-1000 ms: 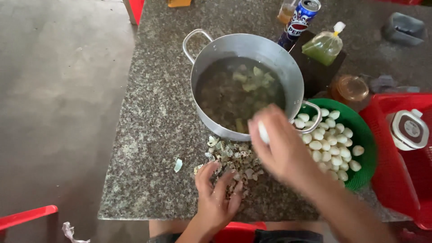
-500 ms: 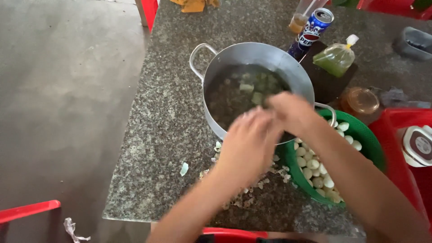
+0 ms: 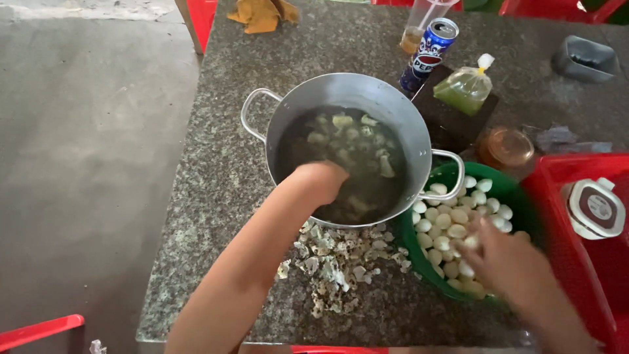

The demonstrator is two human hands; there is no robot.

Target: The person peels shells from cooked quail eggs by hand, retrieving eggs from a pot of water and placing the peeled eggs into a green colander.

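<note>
A metal pot (image 3: 393,118) of dark water with floating small eggs stands on a granite table (image 3: 216,170). My left hand (image 3: 324,180) reaches down into the pot, its fingers under the water and hidden. My right hand (image 3: 498,259) hovers over a green bowl (image 3: 504,187) full of peeled white small eggs (image 3: 452,223), fingers blurred and touching the eggs. Whether it holds one I cannot tell. A heap of broken eggshells (image 3: 334,262) lies on the table in front of the pot.
Behind the pot stand a drink can (image 3: 429,52), a plastic cup (image 3: 419,26) and a tied bag of green sauce (image 3: 466,88) on a dark board. A small lidded jar (image 3: 506,145) and a red crate (image 3: 590,262) sit at the right. A yellow cloth (image 3: 262,13) lies at the far edge.
My left hand moved from the shell heap up into the pot's water. My right hand went from the pot's rim to the green bowl of peeled eggs.
</note>
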